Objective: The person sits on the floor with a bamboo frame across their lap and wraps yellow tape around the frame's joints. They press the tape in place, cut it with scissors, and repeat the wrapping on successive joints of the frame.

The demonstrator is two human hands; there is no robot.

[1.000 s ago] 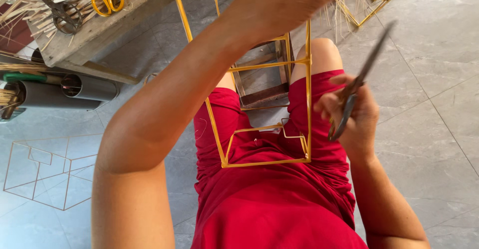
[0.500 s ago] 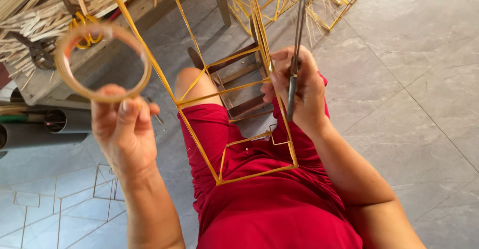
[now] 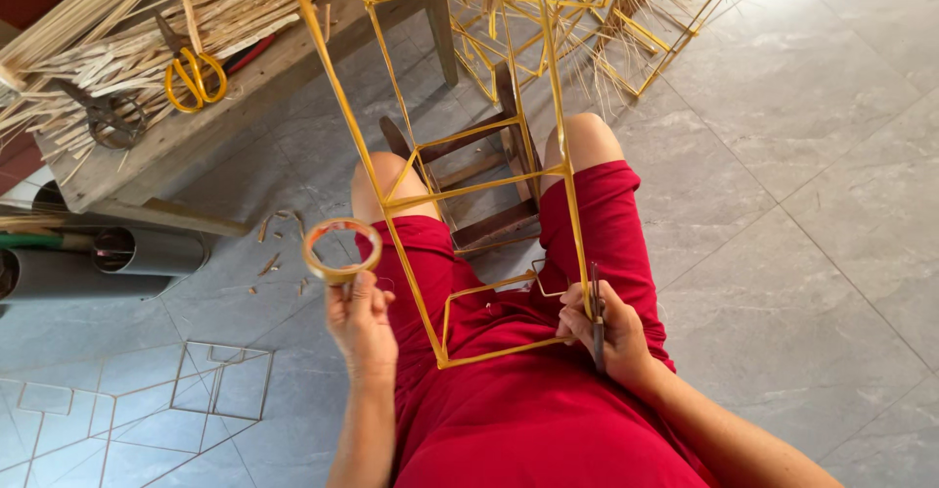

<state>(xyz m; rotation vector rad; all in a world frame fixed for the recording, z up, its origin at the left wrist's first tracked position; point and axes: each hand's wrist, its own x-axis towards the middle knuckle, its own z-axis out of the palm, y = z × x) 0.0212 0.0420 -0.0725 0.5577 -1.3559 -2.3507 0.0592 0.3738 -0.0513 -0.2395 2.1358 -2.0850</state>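
Observation:
My left hand [image 3: 360, 320] holds a roll of clear tape [image 3: 340, 250] upright above my left thigh. My right hand [image 3: 608, 332] grips dark scissors [image 3: 595, 317] and pinches the right bar of a yellow stick frame [image 3: 460, 180]. The frame is a tall box shape that rests on my lap in red shorts and leans away over my knees. Its lower corner sits between my two hands.
A wooden bench [image 3: 186, 116] at the upper left carries bamboo strips, yellow-handled scissors [image 3: 196, 75] and dark shears [image 3: 108, 116]. A small wooden stool [image 3: 469, 170] stands between my knees. More yellow frames [image 3: 626, 19] lie at the top. Grey pipes [image 3: 88, 263] lie left; a white wire frame [image 3: 147, 400] lies lower left.
My left hand has come down and toward me with the tape roll. My right hand, with the scissors, dropped from the frame's upper bar to its lower right bar.

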